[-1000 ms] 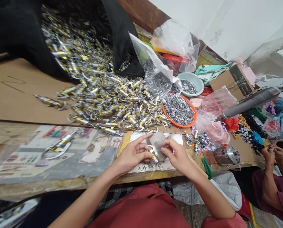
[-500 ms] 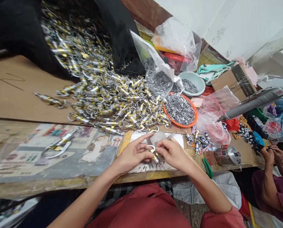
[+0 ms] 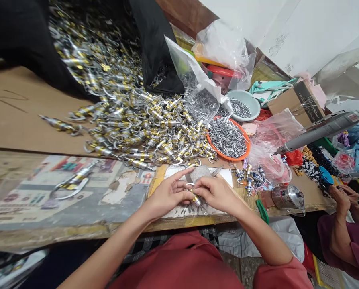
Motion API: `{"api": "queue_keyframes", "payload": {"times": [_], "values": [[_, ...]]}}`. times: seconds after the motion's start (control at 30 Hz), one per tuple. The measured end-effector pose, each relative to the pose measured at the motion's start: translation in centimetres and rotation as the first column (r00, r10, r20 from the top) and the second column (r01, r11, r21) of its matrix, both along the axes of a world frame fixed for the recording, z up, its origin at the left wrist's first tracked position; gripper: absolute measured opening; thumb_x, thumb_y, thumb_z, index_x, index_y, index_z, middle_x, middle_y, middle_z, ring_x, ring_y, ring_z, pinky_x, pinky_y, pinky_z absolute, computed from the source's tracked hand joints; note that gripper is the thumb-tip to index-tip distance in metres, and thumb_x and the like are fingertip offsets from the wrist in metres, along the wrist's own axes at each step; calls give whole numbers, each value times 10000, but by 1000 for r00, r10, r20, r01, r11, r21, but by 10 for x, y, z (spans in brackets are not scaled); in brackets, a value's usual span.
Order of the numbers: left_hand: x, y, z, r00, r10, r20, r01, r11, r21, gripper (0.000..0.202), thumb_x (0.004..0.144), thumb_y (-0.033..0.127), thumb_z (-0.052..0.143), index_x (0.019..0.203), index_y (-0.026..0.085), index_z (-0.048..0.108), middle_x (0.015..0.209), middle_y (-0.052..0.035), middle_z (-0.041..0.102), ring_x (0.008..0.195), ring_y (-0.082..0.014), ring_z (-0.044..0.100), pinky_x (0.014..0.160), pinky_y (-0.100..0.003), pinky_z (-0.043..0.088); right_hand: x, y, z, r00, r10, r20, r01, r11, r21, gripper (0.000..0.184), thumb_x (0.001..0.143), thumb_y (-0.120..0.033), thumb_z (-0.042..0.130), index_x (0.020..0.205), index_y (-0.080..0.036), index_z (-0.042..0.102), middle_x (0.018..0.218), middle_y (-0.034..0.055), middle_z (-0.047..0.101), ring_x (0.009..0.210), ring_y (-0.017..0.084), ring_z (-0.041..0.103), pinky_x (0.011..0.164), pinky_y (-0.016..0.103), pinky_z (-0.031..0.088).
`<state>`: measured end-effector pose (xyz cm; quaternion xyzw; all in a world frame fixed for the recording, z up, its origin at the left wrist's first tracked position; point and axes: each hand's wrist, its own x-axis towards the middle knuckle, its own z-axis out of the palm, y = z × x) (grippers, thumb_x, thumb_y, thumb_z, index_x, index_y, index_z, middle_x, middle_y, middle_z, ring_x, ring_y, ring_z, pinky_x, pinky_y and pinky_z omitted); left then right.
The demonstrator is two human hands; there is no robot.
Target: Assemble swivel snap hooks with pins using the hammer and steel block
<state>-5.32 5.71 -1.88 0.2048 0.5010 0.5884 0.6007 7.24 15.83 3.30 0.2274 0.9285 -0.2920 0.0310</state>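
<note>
A wooden workbench crosses the frame. At upper left a large black bag gapes, crowded with silver-and-yellow metal pieces that spread beyond its mouth over a cardboard sheet. A clear plastic bag, above centre, holds loose silvery parts. The taped carton at upper right hides its contents. Right of centre, an orange bowl is heaped with small silvery parts; behind it, a pale blue bowl has fewer, slender ones.

At lower centre, the left hand has its thumb and fingers closed around one hooked piece, forefinger extended. The right hand has its fingertips bunched against the hooked end; whether they grip it or some tiny part, I cannot tell. At lower right stands a lidded steel pot, contents hidden. The held piece, smallest here, sits between both hands, its ringed end toward the bench's front edge.
</note>
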Motion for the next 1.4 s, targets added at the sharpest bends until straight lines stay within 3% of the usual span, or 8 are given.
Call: {"api": "queue_keyframes", "payload": {"times": [0.23, 0.47, 0.53, 0.73, 0.87, 1.07, 1.27, 1.4], "values": [[0, 0, 0, 1000, -3, 16, 3, 1000, 27, 877, 545, 163, 720, 1325, 109, 323, 682, 6, 672, 517, -98, 560, 494, -221, 471, 4, -15, -30, 977, 23, -211, 29, 970, 242, 233, 859, -192, 495, 999, -255, 669, 774, 23, 552, 684, 133, 506, 582, 224, 369], [0, -1, -1, 1000, 16, 0, -16, 1000, -10, 854, 519, 165, 746, 1293, 149, 384, 656, 44, 615, 534, -109, 576, 509, -231, 487, 35, 10, -30, 792, -255, -555, 305, 952, -3, 185, 888, -274, 466, 933, -190, 624, 817, 31, 574, 772, 141, 543, 685, 246, 437], [-1, -1, -1, 1000, 13, -3, -13, 1000, -21, 857, 510, 168, 750, 1289, 154, 393, 658, 46, 607, 525, -107, 570, 502, -230, 482, 58, 24, -35, 804, -338, -489, 429, 899, 86, 204, 867, -309, 495, 1003, -181, 577, 891, 55, 572, 822, 169, 542, 717, 280, 441], [-2, 0, 0, 1000, 0, -16, -1, 1000, -30, 866, 505, 178, 751, 1292, 151, 391, 675, 38, 605, 559, -109, 571, 535, -229, 479, 104, 38, -63, 942, -334, -34, 328, 890, 317, 284, 865, -352, 471, 1082, -184, 545, 948, 77, 591, 894, 228, 559, 765, 340, 442], [-2, 0, -1, 1000, -4, -12, 4, 1000, -19, 874, 508, 193, 750, 1298, 158, 380, 665, 46, 594, 551, -111, 567, 529, -233, 464, 100, 24, -48, 910, -354, -215, 399, 888, 228, 302, 876, -353, 464, 1123, -186, 509, 981, 66, 594, 871, 191, 574, 744, 291, 461], [-2, -2, 1, 1000, -8, -28, 7, 1000, -7, 870, 531, 200, 742, 1311, 151, 362, 684, 37, 602, 581, -120, 581, 554, -237, 459, 96, -9, -12, 980, -43, -193, 109, 932, 347, 419, 923, -235, 392, 1340, -264, 371, 944, 46, 622, 802, 155, 593, 700, 244, 458], [-1, -1, 2, 1000, -15, -28, 16, 1000, 23, 876, 539, 197, 735, 1321, 138, 343, 657, 37, 612, 542, -117, 574, 529, -237, 450, 92, -17, -9, 995, 61, -76, -13, 860, 511, 483, 892, -122, 374, 1342, -295, 382, 810, 40, 613, 694, 144, 564, 600, 219, 434], [-1, -2, 2, 999, -2, -34, 3, 1000, 20, 860, 541, 194, 738, 1311, 143, 358, 643, 36, 615, 555, -131, 592, 531, -242, 454, 93, -17, -6, 970, 41, -239, 83, 870, 486, 495, 894, -116, 372, 1353, -302, 360, 893, 52, 620, 750, 149, 577, 648, 236, 452]]}}
